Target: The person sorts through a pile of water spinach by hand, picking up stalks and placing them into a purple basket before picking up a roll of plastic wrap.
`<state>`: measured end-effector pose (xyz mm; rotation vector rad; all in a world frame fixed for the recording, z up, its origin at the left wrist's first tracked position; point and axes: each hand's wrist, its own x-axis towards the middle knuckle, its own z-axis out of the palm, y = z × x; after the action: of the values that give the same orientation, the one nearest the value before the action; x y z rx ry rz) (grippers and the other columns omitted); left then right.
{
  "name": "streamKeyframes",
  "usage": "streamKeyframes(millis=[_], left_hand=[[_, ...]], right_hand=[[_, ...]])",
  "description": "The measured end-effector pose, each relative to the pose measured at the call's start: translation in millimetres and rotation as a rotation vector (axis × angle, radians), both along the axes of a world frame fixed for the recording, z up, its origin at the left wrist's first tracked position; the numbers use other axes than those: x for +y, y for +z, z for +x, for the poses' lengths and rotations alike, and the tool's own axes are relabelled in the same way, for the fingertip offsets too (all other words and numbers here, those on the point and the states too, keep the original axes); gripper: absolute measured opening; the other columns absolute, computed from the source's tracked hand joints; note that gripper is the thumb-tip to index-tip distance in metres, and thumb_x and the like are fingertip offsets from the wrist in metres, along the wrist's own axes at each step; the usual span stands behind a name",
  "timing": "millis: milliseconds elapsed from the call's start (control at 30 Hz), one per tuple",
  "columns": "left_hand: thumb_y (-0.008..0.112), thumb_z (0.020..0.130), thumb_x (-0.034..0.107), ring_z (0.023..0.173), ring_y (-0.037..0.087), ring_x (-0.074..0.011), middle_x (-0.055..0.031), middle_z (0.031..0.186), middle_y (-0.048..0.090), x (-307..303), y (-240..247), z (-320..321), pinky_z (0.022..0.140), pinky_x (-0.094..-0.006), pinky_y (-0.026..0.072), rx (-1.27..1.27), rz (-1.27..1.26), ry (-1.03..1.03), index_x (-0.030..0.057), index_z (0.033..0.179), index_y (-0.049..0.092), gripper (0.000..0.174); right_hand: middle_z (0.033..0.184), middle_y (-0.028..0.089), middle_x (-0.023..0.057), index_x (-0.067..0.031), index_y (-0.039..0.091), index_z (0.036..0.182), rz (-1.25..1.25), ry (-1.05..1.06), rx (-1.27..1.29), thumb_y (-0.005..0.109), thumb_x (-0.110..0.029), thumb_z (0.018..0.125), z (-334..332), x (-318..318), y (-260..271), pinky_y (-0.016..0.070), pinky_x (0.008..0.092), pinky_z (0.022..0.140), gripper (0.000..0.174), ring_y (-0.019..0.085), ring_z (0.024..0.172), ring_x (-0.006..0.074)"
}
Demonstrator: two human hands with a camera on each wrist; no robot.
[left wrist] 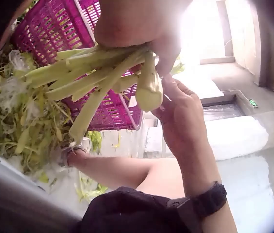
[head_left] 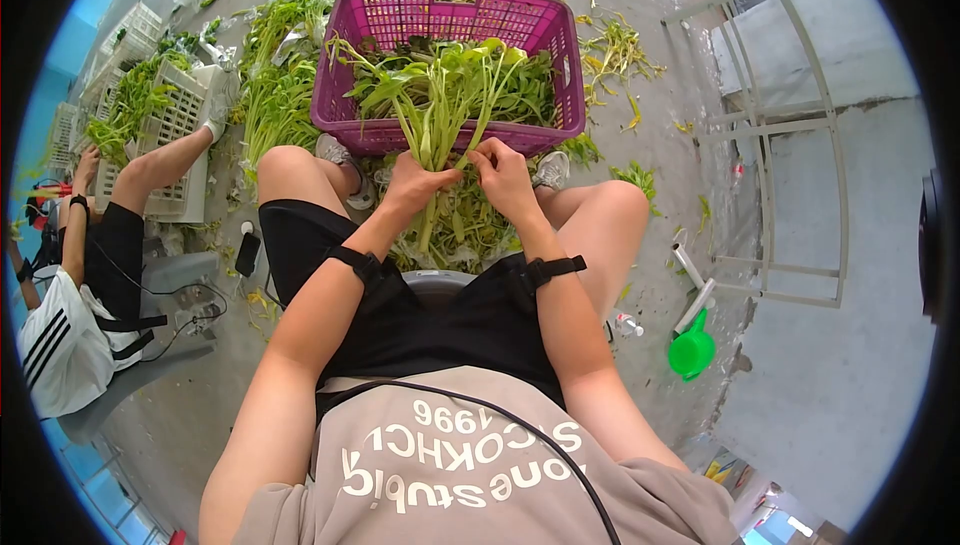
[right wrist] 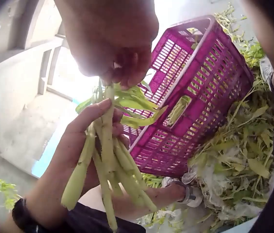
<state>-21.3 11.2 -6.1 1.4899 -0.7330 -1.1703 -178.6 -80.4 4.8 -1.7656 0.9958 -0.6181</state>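
Observation:
My left hand (head_left: 415,187) grips a bunch of leafy green vegetables (head_left: 432,125) around its pale, thick stalks, just in front of the purple crate. In the right wrist view the left thumb lies across the stalks (right wrist: 109,150), whose cut ends point down. Close beside it, my right hand (head_left: 505,180) pinches at a stalk of the same bunch with thumb and fingers. The leafy tops lean over the near rim of the crate (head_left: 340,115), which holds more greens (head_left: 545,85). Trimmed leaves (head_left: 465,225) lie heaped on the floor below both hands.
Long greens (head_left: 280,95) are piled left of the crate, with yellowed scraps (head_left: 610,50) to its right. A metal frame (head_left: 770,135) stands at the right, near a green scoop (head_left: 690,353). Another person (head_left: 75,335) sits at the left by white crates (head_left: 180,145).

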Motion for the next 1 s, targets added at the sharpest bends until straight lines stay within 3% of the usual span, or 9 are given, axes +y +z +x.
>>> streamKeyframes(millis=[167,467,533,567,600,667,867,933,1000], left_hand=[[0.085,0.075,0.013,0.068,0.061,-0.0101,-0.0010,0.081,0.066,-1,-9,-2,0.061,-0.0285,0.0493,-0.003,0.031,0.016,0.0014,0.095,0.069,0.028],[0.082,0.079,0.017,0.066,0.063,-0.0143,-0.0023,0.078,0.065,-4,5,12,0.057,-0.0299,0.0487,0.251,0.003,0.291,0.0036,0.098,0.069,0.026],[0.081,0.080,0.018,0.065,0.063,-0.0142,-0.0024,0.079,0.065,-5,0,24,0.058,-0.0295,0.0490,0.292,0.034,0.275,0.0042,0.098,0.068,0.026],[0.081,0.080,0.018,0.065,0.063,-0.0142,-0.0024,0.079,0.065,-5,-2,26,0.058,-0.0295,0.0490,0.302,0.025,0.273,0.0042,0.098,0.068,0.026],[0.081,0.081,0.018,0.066,0.063,-0.0142,-0.0027,0.080,0.065,-3,1,27,0.059,-0.0297,0.0494,0.313,0.018,0.259,0.0044,0.100,0.067,0.027],[0.080,0.082,0.018,0.066,0.063,-0.0143,-0.0030,0.081,0.065,-2,5,25,0.060,-0.0299,0.0498,0.330,0.001,0.245,0.0046,0.101,0.066,0.028],[0.080,0.083,0.019,0.072,0.064,-0.0140,-0.0026,0.086,0.065,-4,5,25,0.064,-0.0304,0.0515,0.368,-0.034,0.193,0.0056,0.106,0.065,0.031],[0.079,0.084,0.018,0.077,0.065,-0.0143,-0.0027,0.089,0.066,-5,8,22,0.067,-0.0311,0.0522,0.334,-0.016,0.148,0.0054,0.109,0.065,0.031],[0.079,0.084,0.018,0.075,0.065,-0.0144,-0.0035,0.088,0.067,-6,5,18,0.066,-0.0311,0.0525,0.319,-0.041,0.141,0.0044,0.106,0.066,0.029]], right_hand=[[0.082,0.066,0.0206,0.0009,0.061,0.092,-0.382,0.032,0.076,0.064,-0.010,0.092,0,7,7,0.0499,0.0471,0.067,0.012,0.065,0.077,0.0420],[0.082,0.065,0.0157,-0.0015,0.059,0.091,-0.632,0.020,0.164,0.062,-0.012,0.094,17,26,6,0.0511,0.0448,0.063,0.012,0.065,0.072,0.0378],[0.077,0.066,0.0161,-0.0004,0.062,0.087,-0.340,-0.129,0.119,0.067,-0.016,0.093,11,15,-2,0.0512,0.0385,0.061,0.017,0.065,0.068,0.0356],[0.074,0.067,0.0121,-0.0001,0.065,0.087,-0.157,-0.162,0.069,0.071,-0.014,0.090,7,5,-16,0.0513,0.0328,0.061,0.016,0.066,0.064,0.0274],[0.074,0.067,0.0121,-0.0001,0.065,0.087,-0.164,-0.162,0.077,0.071,-0.014,0.090,3,-1,-17,0.0513,0.0328,0.061,0.016,0.066,0.064,0.0274],[0.074,0.068,0.0058,-0.0008,0.067,0.093,0.291,-0.131,-0.183,0.073,-0.009,0.086,-4,-11,-18,0.0521,0.0314,0.063,0.012,0.067,0.066,0.0194],[0.102,0.069,0.0077,-0.0025,0.069,0.104,0.199,0.040,0.012,0.073,-0.014,0.089,-6,-7,-25,0.0561,0.0317,0.076,0.019,0.068,0.086,0.0154],[0.104,0.070,0.0074,-0.0027,0.067,0.114,0.554,-0.083,-0.190,0.072,-0.018,0.093,4,0,4,0.0560,0.0327,0.078,0.027,0.068,0.089,0.0168],[0.106,0.070,0.0078,-0.0023,0.064,0.120,0.557,-0.056,-0.214,0.071,-0.020,0.094,6,-1,5,0.0564,0.0316,0.076,0.032,0.068,0.088,0.0164]])
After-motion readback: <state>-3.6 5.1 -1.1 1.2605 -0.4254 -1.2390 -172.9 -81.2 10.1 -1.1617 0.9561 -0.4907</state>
